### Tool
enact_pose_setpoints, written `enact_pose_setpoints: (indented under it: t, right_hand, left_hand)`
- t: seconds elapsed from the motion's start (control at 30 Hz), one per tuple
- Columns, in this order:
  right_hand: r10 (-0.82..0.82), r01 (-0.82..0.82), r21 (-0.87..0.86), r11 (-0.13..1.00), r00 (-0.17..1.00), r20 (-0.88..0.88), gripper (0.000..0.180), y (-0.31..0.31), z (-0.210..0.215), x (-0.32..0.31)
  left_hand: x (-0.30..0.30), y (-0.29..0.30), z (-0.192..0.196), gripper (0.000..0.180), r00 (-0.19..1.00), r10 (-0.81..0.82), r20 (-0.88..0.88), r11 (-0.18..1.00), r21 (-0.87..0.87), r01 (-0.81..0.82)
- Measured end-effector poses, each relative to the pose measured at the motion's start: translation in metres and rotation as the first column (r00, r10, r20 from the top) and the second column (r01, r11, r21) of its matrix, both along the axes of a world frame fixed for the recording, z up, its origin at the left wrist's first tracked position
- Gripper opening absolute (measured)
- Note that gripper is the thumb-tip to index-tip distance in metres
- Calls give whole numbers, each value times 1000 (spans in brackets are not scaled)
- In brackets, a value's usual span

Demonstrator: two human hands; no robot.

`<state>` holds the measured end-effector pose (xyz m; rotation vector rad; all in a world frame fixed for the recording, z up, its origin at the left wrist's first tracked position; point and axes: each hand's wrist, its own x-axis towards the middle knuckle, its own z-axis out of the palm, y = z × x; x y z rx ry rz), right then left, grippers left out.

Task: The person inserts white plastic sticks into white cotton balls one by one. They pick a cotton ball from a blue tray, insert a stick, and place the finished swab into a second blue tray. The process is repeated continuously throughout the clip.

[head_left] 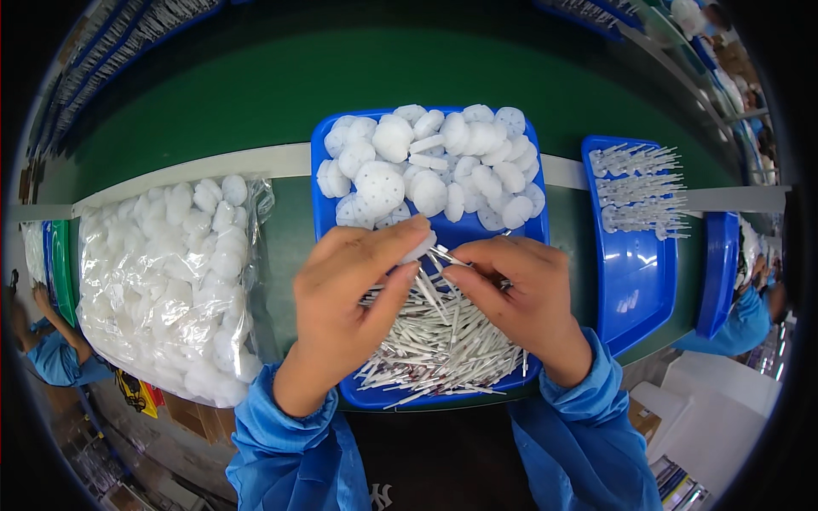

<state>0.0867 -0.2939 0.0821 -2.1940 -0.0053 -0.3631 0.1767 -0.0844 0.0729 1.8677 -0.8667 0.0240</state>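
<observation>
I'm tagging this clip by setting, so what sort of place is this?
Probably a factory assembly line. A blue tray holds heaps of white round caps and thin white sticks; a clear bag of more caps lies beside it on a green belt, with other blue-sleeved workers nearby.

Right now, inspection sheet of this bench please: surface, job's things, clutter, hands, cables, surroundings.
Surface: green bench with a pale strip across it.
Job's things: blue tray holding white perforated discs at the far end and thin white sticks at the near end.
Clutter: clear bag of white discs on the left; second blue tray with assembled pieces on the right.
Hands: left hand pinches a disc; right hand pinches a stick at it.
Cables: nothing seen.
Surroundings: co-workers in blue sleeves at both edges.
</observation>
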Motion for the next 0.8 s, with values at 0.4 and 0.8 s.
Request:
enact_pose_setpoints:
  t: [0.4,0.8]
  right_hand:
    - [54,21,-301,954,969,239,25,0,-7,2]
    - [108,-5,-370,929,960,257,34,-1,-11,-1]
  left_hand:
    - [-20,-3,12,40,998,55,42,983,173,-61]
    - [-17,-1,7,50,987,-3,161,976,214,-32]
